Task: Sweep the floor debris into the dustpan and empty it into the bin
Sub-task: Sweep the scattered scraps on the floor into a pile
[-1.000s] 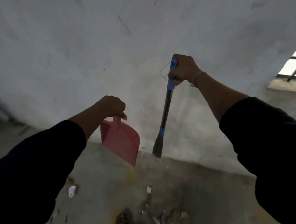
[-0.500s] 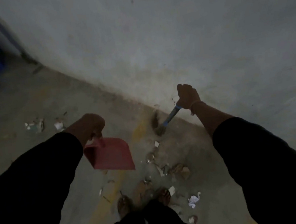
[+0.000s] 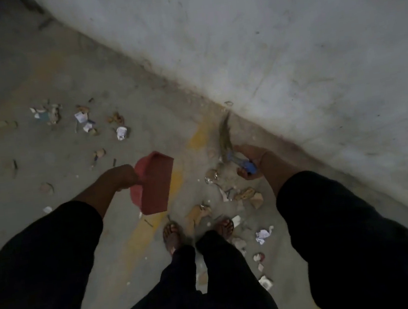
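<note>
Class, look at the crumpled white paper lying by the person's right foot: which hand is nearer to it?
Right. The right hand grips the broom directly above the crumpled white paper; the left hand holds the dustpan farther left.

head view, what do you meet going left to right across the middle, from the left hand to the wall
left hand → red dustpan → yellow floor stripe → broom bristles → right hand → wall

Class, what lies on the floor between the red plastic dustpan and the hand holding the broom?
Head view: bare concrete floor with a yellow painted stripe, then debris.
</note>
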